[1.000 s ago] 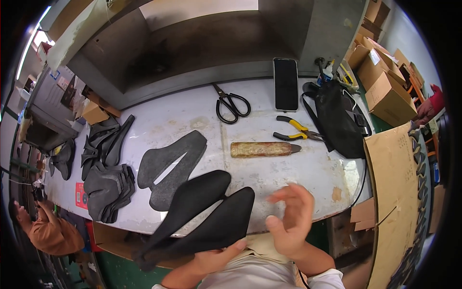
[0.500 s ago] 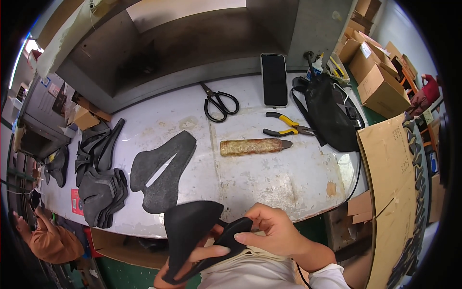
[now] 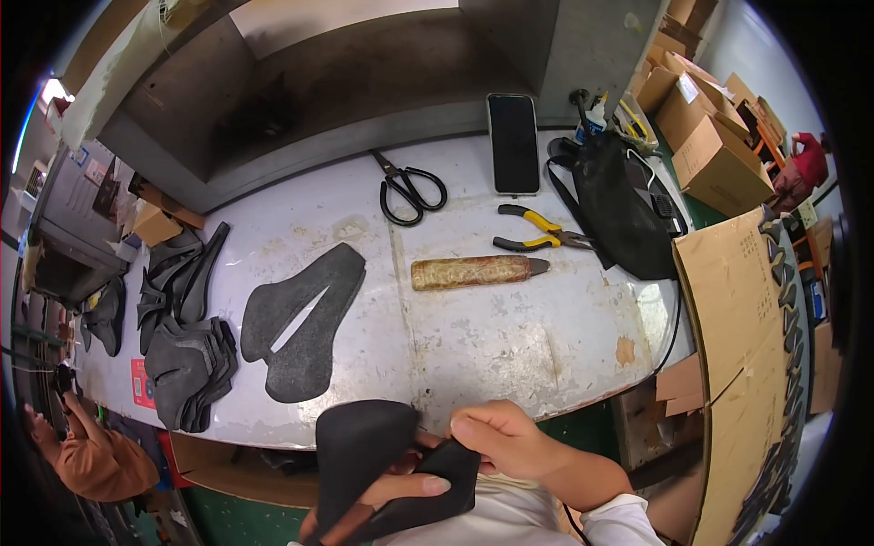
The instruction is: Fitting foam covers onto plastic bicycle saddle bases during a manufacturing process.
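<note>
A black shoe upper (image 3: 360, 446), soft and folded into a curve, is held low in front of my body, over the near edge of the table. My left hand (image 3: 405, 490) reaches inside it, thumb lying along the dark inner face; part of that hand is hidden by the upper. The fingers of my right hand (image 3: 505, 439) pinch the upper's right edge. Beyond them on the table lies a flat grey shoe-upper piece (image 3: 314, 364) with a long slit. Farther left are a stack of similar grey pieces (image 3: 191, 369) and several dark folded pieces (image 3: 196, 273).
Along the table (image 3: 473, 346) lie a knife with a wrapped handle (image 3: 473, 273), yellow-and-black pliers (image 3: 542, 232), black-handled scissors (image 3: 410, 191), a phone (image 3: 513, 146) and a black bag (image 3: 624, 209). A cardboard sheet (image 3: 742, 364) stands at right; another person (image 3: 105, 455) is at far left.
The upper has tilted and dropped slightly toward me. My right hand's grip has shifted, its thumb now up at the edge where it lay flat on the face before.
</note>
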